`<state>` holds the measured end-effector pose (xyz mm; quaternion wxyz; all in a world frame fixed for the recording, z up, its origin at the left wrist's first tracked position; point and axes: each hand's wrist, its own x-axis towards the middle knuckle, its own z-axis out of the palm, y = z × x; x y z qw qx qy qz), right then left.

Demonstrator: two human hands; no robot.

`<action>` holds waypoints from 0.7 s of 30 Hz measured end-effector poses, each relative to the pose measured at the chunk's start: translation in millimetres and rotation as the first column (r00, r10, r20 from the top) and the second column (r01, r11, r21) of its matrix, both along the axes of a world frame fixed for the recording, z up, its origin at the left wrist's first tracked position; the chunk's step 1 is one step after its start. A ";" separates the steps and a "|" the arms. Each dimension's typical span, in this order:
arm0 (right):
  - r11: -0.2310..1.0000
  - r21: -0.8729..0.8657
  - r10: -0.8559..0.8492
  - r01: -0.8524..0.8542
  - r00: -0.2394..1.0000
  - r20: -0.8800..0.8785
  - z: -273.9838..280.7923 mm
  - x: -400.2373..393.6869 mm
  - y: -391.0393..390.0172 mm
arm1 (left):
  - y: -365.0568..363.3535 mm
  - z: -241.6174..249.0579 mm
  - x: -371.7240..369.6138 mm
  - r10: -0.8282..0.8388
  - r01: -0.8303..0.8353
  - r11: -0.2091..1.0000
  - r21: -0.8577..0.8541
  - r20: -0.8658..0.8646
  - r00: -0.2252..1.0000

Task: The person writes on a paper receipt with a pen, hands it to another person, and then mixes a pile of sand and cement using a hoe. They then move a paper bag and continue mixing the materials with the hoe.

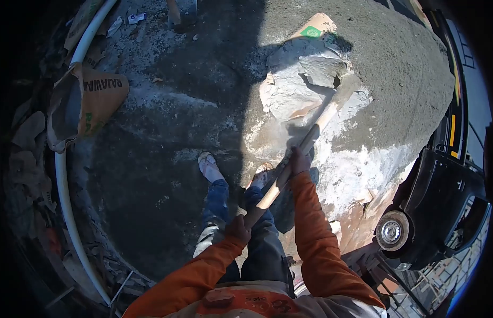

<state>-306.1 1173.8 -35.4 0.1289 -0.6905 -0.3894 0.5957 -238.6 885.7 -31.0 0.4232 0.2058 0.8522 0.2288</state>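
Both my hands are wrapped around the wooden handle of a hoe (275,192), which runs slanting up and to the right. My left hand (238,230) grips the lower end near my thigh. Farther up the shaft, my right hand (299,161) is closed around it. The hoe's dusty grey blade (321,70) is at a torn paper cement bag (311,32) and the pale powder (289,87) around it. How deep the blade's edge sits in the powder cannot be made out.
An opened brown cement bag (103,95) lies at the left beside a long white pipe (71,212). Grey sand (405,69) is heaped on the right. A black vehicle (437,204) stands beyond. Another tool's wooden handle (173,11) shows at the top. My feet (210,167) are on the dusty ground.
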 end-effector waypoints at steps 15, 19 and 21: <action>0.964 -0.259 -0.064 0.068 0.998 0.025 -85.6 24.8 -48.2 | -38.6 4.5 -15.1 -0.077 0.124 0.957 -0.263 0.179 0.981; 0.901 -0.361 -0.302 0.240 0.944 -0.129 -54.9 56.8 -51.5 | -38.7 22.6 -28.8 -0.203 0.273 0.922 -0.276 0.258 0.945; 0.956 -0.154 -0.244 0.250 0.968 0.056 -61.1 75.7 -38.0 | -36.4 23.2 -33.0 -0.254 0.299 0.923 -0.244 0.198 0.947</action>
